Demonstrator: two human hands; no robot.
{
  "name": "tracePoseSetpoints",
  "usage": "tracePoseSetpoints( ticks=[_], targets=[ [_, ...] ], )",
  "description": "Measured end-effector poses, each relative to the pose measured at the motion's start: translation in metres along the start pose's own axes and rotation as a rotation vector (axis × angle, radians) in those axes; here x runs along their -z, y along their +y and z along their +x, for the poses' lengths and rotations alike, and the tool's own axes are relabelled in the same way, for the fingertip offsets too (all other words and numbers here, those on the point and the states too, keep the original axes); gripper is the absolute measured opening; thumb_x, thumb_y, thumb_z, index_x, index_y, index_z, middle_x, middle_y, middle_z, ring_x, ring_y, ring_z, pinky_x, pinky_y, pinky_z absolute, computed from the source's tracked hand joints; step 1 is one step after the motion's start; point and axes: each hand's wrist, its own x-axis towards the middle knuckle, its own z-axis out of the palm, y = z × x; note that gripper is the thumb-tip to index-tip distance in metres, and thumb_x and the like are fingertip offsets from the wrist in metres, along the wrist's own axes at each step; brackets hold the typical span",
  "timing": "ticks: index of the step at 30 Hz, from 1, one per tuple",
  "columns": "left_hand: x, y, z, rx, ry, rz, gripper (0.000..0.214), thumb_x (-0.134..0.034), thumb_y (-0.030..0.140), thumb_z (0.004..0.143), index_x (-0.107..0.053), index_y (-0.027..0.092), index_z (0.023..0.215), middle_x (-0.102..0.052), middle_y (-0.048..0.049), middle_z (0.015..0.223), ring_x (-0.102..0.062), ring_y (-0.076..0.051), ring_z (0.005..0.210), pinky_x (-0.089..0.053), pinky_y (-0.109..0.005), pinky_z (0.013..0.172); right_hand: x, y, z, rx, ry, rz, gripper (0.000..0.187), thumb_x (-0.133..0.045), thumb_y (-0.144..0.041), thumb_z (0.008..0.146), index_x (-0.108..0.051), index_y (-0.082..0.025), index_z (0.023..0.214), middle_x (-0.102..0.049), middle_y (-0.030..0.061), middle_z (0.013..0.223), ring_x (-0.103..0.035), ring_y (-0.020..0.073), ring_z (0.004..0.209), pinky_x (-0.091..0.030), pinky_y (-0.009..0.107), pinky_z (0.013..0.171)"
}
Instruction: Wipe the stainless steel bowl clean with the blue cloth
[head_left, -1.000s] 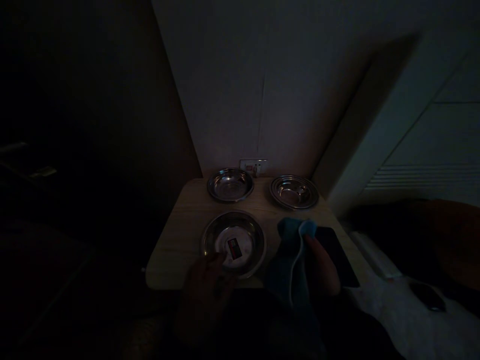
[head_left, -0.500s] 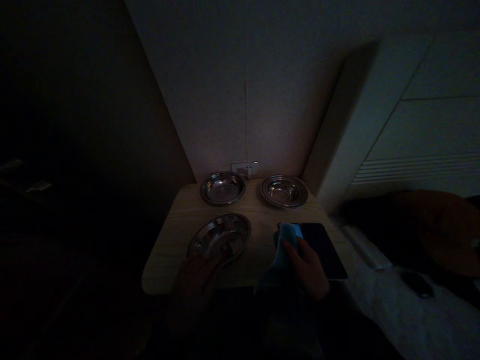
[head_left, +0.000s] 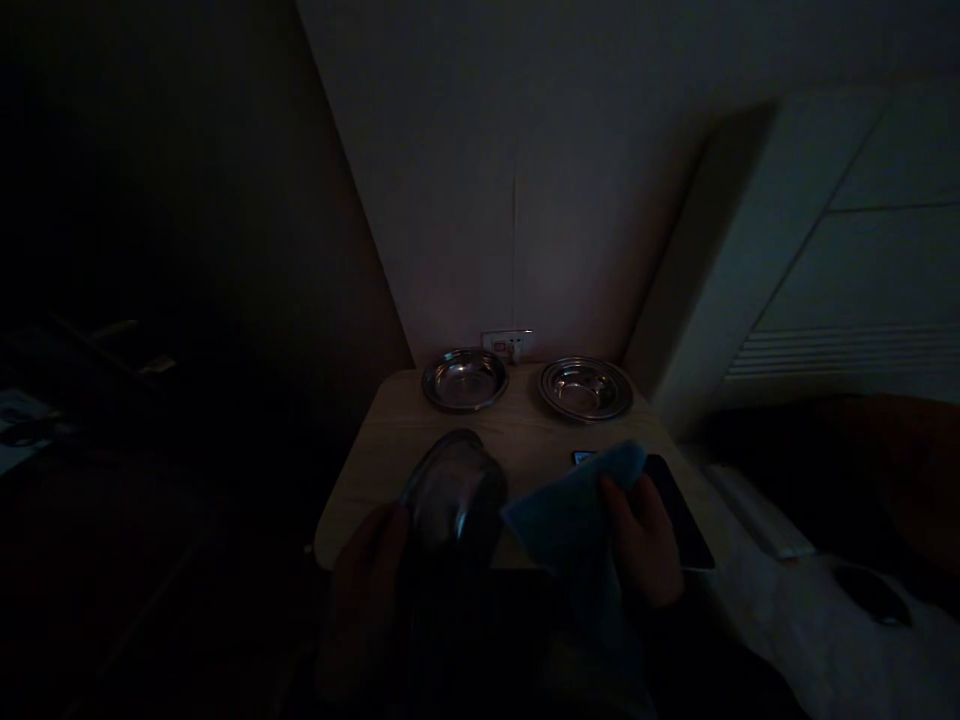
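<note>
In dim light my left hand (head_left: 367, 570) is closed on the left rim of a shiny metal bowl (head_left: 454, 500), which is tilted up over the front of the small table. A blue-green cloth (head_left: 574, 505) hangs from my right hand (head_left: 645, 535), its fingers pinching it near the top right. The cloth is spread towards the bowl but looks apart from it. Under and behind the cloth lie a phone-like device with a lit screen (head_left: 583, 457) and a dark flat panel (head_left: 679, 515), both partly covered.
At the back of the wooden table (head_left: 367, 460) stand a metal bowl (head_left: 465, 380) on the left and a nested stack of metal bowls (head_left: 585, 390) on the right. Behind them is a wall socket (head_left: 507, 344). A dark mouse-shaped object (head_left: 871, 595) lies on the pale bedding at right.
My left hand has lifted and tipped the front bowl, which lay on the table before. My right hand has raised the cloth and spread it leftwards. The view has shifted slightly.
</note>
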Motion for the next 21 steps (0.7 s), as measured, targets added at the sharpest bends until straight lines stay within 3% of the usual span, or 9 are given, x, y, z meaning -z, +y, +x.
tracePoseSetpoints(
  ticks=[5, 7, 9, 13, 15, 21],
  targets=[
    [-0.006, -0.019, -0.019, -0.04, -0.011, 0.024, 0.039, -0.043, 0.048, 0.077, -0.066, 0.019, 0.09, -0.07, -0.0103, 0.091, -0.064, -0.024, 0.084, -0.053, -0.033, 0.067, -0.001, -0.021, -0.008, 0.128, 0.322, 0.068, 0.041, -0.05, -0.045, 0.078, -0.051, -0.018, 0.108, -0.061, 0.0083, 0.102, -0.057, 0.0239, 0.095, -0.046, 0.037, 0.08],
    [-0.011, -0.025, -0.025, -0.09, 0.001, 0.042, 0.036, -0.045, 0.046, 0.077, -0.067, 0.021, 0.09, -0.07, -0.0097, 0.093, -0.063, -0.025, 0.087, -0.053, -0.034, 0.069, -0.007, -0.029, -0.021, 0.193, 0.361, 0.044, 0.039, -0.048, -0.044, 0.081, -0.049, -0.019, 0.111, -0.059, 0.0095, 0.107, -0.056, 0.0255, 0.099, -0.045, 0.041, 0.082],
    [-0.016, -0.027, -0.03, -0.132, 0.014, 0.06, 0.035, -0.046, 0.046, 0.077, -0.069, 0.022, 0.089, -0.07, -0.0088, 0.092, -0.063, -0.026, 0.087, -0.053, -0.035, 0.068, -0.016, -0.032, -0.041, 0.323, 0.282, -0.026, 0.036, -0.047, -0.041, 0.083, -0.049, -0.022, 0.113, -0.058, 0.0099, 0.109, -0.054, 0.0269, 0.102, -0.045, 0.043, 0.082],
    [-0.024, -0.024, -0.039, -0.151, 0.019, 0.032, 0.04, -0.04, 0.047, 0.081, -0.069, 0.02, 0.088, -0.071, -0.0078, 0.085, -0.065, -0.024, 0.082, -0.054, -0.032, 0.066, -0.032, -0.023, -0.078, 0.702, -0.12, -0.199, 0.033, -0.041, -0.031, 0.086, -0.046, -0.027, 0.119, -0.06, 0.0092, 0.11, -0.056, 0.0257, 0.1, -0.049, 0.039, 0.077],
    [-0.026, -0.021, -0.043, -0.141, -0.008, 0.001, 0.046, -0.034, 0.048, 0.084, -0.069, 0.019, 0.088, -0.071, -0.0075, 0.082, -0.065, -0.022, 0.078, -0.054, -0.03, 0.064, -0.034, -0.018, -0.088, 0.869, -0.237, -0.256, 0.033, -0.038, -0.028, 0.087, -0.047, -0.027, 0.118, -0.061, 0.008, 0.109, -0.055, 0.0247, 0.102, -0.049, 0.038, 0.076],
    [-0.032, -0.023, -0.053, -0.152, -0.047, 0.028, 0.049, -0.036, 0.055, 0.08, -0.071, 0.021, 0.081, -0.071, -0.0067, 0.074, -0.065, -0.022, 0.071, -0.053, -0.029, 0.059, -0.029, -0.021, -0.088, 1.178, -0.247, -0.488, 0.03, -0.038, -0.025, 0.086, -0.056, -0.022, 0.11, -0.063, 0.0074, 0.112, -0.052, 0.0262, 0.103, -0.045, 0.041, 0.077]
  ],
)
